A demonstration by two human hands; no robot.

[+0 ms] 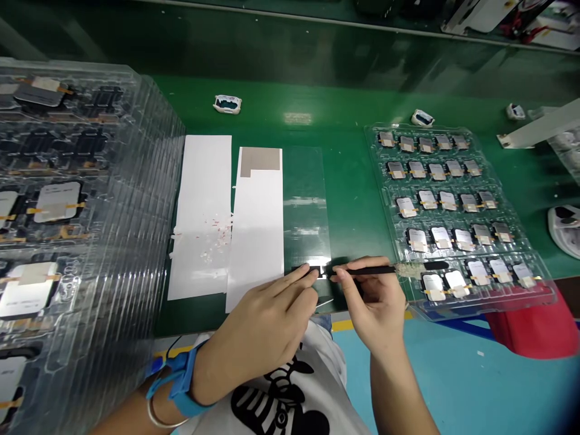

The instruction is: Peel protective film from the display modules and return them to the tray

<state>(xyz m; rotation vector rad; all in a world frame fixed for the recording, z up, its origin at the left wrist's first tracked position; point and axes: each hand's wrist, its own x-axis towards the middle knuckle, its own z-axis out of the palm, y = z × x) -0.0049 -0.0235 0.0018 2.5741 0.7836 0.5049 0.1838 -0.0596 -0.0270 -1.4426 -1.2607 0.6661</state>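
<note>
My left hand (272,320) has its fingers bent together, the fingertips pressing a small black part (314,271) at the near end of a clear plastic sheet (306,181). Pinched in my right hand (378,299) is a slim black hand tool (372,270) with a beige wrapped section toward its rear. Its tip lies close to the right end of the small part; whether they touch I cannot tell. My fingers partly cover the part. A blue strap (185,380) circles my left wrist.
Left of the sheet lie a white strip (256,241) with a grey-brown patch and a white sheet (203,181) with red-and-white scraps. Stacked clear trays (154,199) rise at far left. A clear tray (385,208) with rows of small parts stands right, overhanging the table's front edge.
</note>
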